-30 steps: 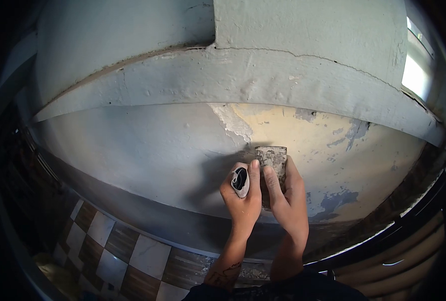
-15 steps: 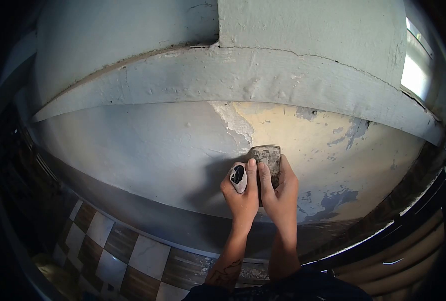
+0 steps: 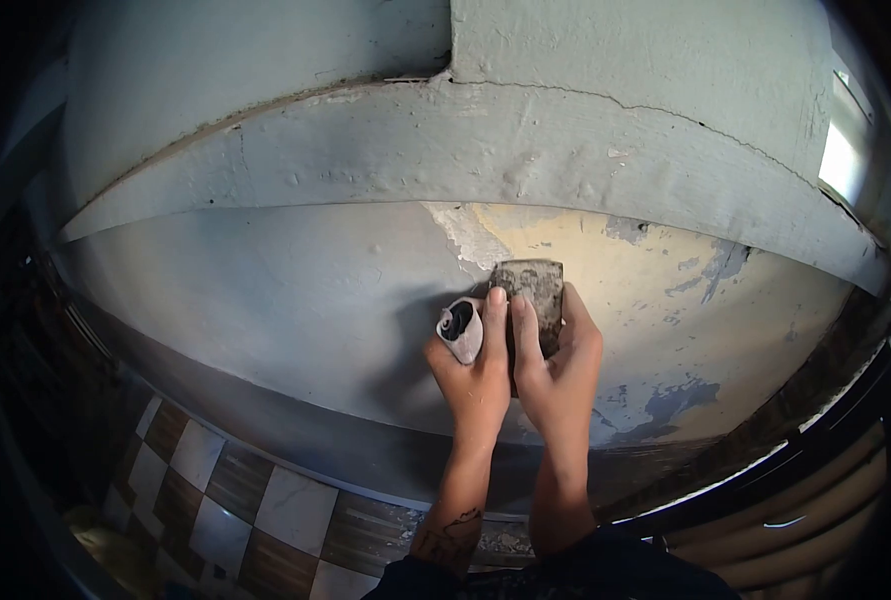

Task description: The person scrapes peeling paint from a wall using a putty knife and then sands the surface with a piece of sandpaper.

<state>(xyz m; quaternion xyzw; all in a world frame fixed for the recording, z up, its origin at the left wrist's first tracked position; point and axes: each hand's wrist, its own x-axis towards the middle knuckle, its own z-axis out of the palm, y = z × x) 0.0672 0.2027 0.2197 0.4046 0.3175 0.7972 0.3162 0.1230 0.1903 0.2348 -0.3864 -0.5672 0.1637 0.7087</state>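
Note:
A worn, mottled grey-brown block [image 3: 537, 280] is held upright between both hands against the wall [image 3: 295, 300]. My left hand [image 3: 473, 370] presses its thumb along the block's left part, and its fingers wrap round a rolled pale sheet [image 3: 466, 345] with a dark inside. My right hand [image 3: 562, 365] grips the block's right side, thumb on its face and fingers round the edge. Above the block, a patch of broken paint [image 3: 465, 235] borders bare yellowish wall [image 3: 575, 240]. The block's far side is hidden.
A cracked grey ledge [image 3: 365, 145] runs across above the hands. A checkered tile floor [image 3: 265, 500] lies at lower left, with debris [image 3: 505, 540] near the wall's foot. Brown slatted or folded material [image 3: 795, 510] is at lower right, and a bright window [image 3: 842, 160] at upper right.
Both hands and the block have moved up and slightly left along the wall, and the rolled sheet has moved with my left hand. The camera view has shifted slightly.

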